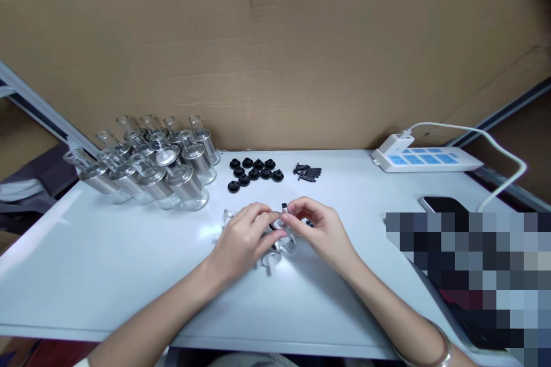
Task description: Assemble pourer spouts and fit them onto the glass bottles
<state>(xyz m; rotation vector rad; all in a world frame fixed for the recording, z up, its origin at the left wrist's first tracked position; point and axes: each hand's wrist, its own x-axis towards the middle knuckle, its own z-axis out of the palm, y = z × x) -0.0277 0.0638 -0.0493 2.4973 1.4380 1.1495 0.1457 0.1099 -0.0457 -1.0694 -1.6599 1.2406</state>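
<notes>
Over the middle of the white table, my left hand (245,232) and my right hand (321,229) meet, fingers closed around a small silver cap with a black-tipped stem (284,209). The stem points upward between the fingertips; my fingers hide most of its lower part. Under and around my hands lie several more silver funnel-shaped caps (271,259), partly covered by the left hand. Just beyond sit several black round rubber stoppers (253,173) and, to their right, a small pile of thin black pins (307,172).
Several glass bottles with metal sleeves (186,183) stand at the back left, one topped by a silver cap (167,155). A white power strip (424,159) with a plugged-in charger and cable lies at the back right. A phone (443,204) rests near a blurred-out area. Cardboard (275,57) walls the back.
</notes>
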